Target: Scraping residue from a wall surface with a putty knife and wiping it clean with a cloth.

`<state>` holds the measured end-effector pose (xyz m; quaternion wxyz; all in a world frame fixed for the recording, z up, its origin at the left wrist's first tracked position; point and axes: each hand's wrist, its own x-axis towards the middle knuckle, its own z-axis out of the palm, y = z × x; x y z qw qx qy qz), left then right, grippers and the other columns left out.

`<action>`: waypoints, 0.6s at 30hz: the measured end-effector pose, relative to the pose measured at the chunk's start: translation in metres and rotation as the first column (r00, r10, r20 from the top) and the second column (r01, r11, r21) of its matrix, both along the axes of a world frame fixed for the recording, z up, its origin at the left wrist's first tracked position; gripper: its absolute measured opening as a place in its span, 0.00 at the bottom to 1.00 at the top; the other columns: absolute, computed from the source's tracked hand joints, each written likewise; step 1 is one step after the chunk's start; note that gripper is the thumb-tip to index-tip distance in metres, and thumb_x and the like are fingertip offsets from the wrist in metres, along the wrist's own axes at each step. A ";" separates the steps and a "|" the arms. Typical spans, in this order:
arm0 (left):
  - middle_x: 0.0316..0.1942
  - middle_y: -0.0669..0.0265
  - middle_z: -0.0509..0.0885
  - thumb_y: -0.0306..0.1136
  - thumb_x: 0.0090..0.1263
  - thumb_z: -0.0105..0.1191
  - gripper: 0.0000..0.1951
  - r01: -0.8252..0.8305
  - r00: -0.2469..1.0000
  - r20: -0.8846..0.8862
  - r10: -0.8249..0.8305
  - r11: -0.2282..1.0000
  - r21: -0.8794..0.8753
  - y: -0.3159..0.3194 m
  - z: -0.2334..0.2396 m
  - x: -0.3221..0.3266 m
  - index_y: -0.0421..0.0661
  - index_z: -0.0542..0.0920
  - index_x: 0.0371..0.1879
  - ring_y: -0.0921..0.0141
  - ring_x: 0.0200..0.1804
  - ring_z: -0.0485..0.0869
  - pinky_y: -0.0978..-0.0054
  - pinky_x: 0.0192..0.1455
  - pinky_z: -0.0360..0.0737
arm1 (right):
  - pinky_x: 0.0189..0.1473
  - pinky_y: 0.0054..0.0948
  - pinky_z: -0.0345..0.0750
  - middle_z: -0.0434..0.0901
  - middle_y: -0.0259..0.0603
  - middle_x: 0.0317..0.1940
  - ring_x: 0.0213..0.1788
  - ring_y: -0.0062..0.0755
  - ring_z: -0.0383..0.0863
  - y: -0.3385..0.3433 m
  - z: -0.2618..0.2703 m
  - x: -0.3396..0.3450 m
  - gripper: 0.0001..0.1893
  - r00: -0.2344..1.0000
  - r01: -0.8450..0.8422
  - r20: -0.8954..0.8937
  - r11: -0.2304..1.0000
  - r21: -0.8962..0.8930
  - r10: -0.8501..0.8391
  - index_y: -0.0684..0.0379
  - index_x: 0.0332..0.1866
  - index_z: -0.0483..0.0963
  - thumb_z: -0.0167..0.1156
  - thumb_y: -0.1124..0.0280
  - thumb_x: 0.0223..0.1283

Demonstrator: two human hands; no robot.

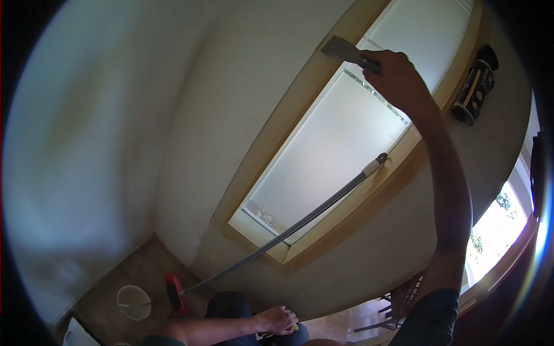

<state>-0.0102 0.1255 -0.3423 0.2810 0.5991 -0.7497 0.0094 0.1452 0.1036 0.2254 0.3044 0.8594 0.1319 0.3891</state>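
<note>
My right hand is raised and closed around the handle of a putty knife. The knife's wide, stained blade lies at the outer left edge of the yellowish window frame; whether it touches the wall is unclear. White frosted panes fill the frame. Low down, near my knees, my left hand grips a small yellowish thing, mostly hidden by the fingers. A grey pole leans across the window's lower right part, with a red broom head at its floor end.
A round, pale-rimmed container stands on the brown floor at the lower left. A black cylindrical thing is on the wall at the upper right. Wooden furniture shows at the lower right, near a bright opening.
</note>
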 end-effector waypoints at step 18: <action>0.34 0.61 0.82 0.50 0.66 0.57 0.19 -0.023 1.000 0.000 0.023 0.999 0.032 -0.003 -0.011 0.003 0.44 0.79 0.40 0.62 0.42 0.84 0.64 0.46 0.78 | 0.51 0.41 0.79 0.84 0.54 0.43 0.44 0.54 0.84 -0.015 0.008 -0.022 0.19 0.999 0.034 -0.030 0.996 0.077 -0.032 0.60 0.53 0.81 0.59 0.65 0.57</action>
